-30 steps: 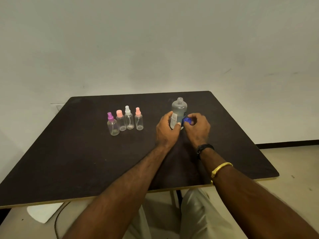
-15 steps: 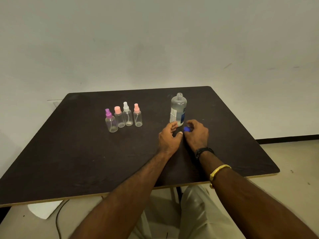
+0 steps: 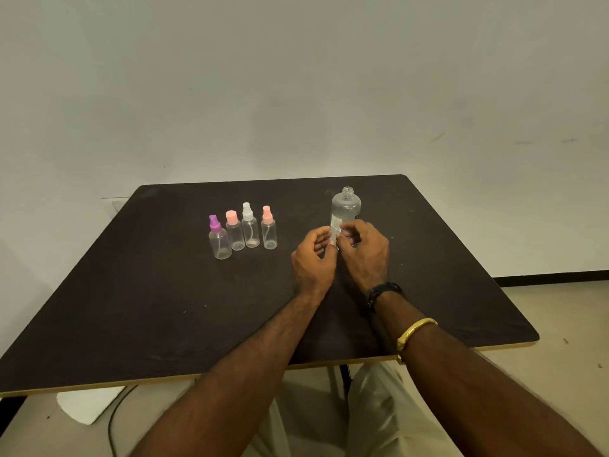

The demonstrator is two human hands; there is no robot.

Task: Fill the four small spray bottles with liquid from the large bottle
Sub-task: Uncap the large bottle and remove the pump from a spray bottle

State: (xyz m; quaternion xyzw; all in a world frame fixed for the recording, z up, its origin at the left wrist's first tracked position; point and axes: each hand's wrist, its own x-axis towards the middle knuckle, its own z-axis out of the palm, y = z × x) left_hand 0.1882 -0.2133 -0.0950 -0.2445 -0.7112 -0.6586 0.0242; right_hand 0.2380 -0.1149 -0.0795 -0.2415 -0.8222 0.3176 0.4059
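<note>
**Now both grips close in at the foot of the large bottle**

Right, here we are at the dark surface (image 3: 131, 291), and the large bottle (image 3: 346, 207) stands upright toward the far right side, its threaded neck bare and uncapped. It looks clear and partly cloudy, with a white label low on its side.

The left grip (image 3: 313, 258) sits just in front of the bottle and a touch to its left, palm turned inward and fingers curled. The hollow of that hand shows nothing inside it, but whether the thumb touches the label I cannot tell. The right grip (image 3: 365, 252) is tucked in close beside it, covering the bottle's lower right side, with its fingers bent down and inward. There is a hint of blue under those fingers, too small to name, so I cannot tell what that hand holds, if anything. The two hands nearly meet in front of the label.

Well apart to the left, four small spray bottles stand in a tight row, all upright and capped: the purple-topped bottle (image 3: 219, 240) nearest us, then the pink-capped bottle (image 3: 234, 234), the white-topped bottle (image 3: 249, 227) and the pink-nozzle bottle (image 3: 268, 232).

On the right arm, a black wristband (image 3: 384, 290) and a gold bangle (image 3: 415, 331).
</note>
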